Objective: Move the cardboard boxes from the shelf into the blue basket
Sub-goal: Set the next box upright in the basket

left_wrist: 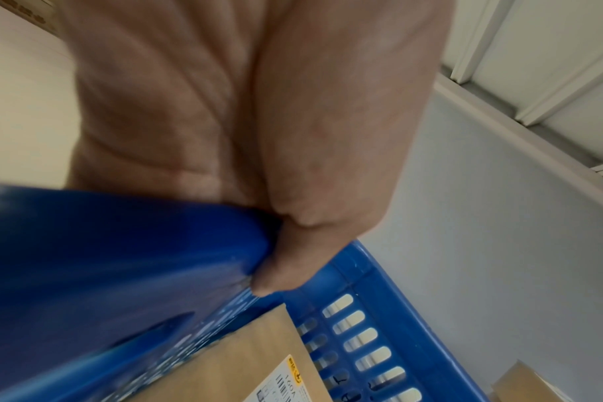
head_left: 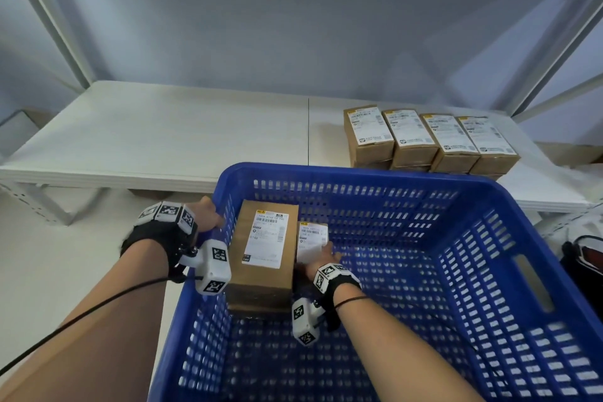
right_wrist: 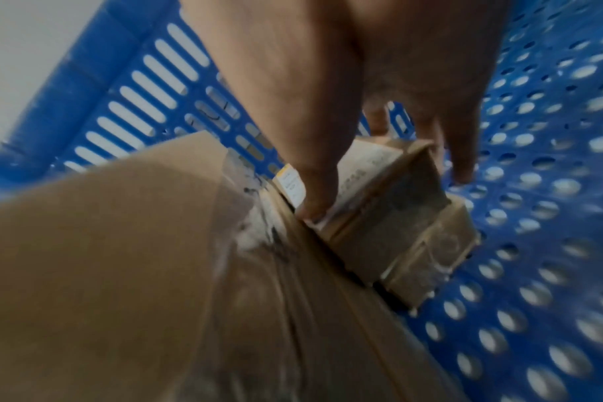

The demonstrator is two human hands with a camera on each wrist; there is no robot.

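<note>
The blue basket (head_left: 359,173) sits in front of the white shelf (head_left: 163,134). My left hand (head_left: 208,215) grips its rim at the far left corner, thumb (left_wrist: 283,266) pressed over the edge (left_wrist: 121,244). Against the basket's left wall stands a stack of labelled cardboard boxes (head_left: 264,248), also visible in the wrist views (left_wrist: 231,361) (right_wrist: 121,272). Right beside it, low on the perforated floor (right_wrist: 534,244), lies another cardboard box (head_left: 311,235) (right_wrist: 396,231). My right hand (head_left: 321,259) (right_wrist: 386,187) holds it, thumb on its label side and fingers down its right side. Several more boxes (head_left: 427,137) stand in a row on the shelf's right part.
Slanted white shelf uprights (head_left: 58,26) (head_left: 554,49) frame the shelf at both sides. A black and red object (head_left: 580,258) lies just right of the basket. The basket's right and near parts hold nothing, and the shelf's left half is bare.
</note>
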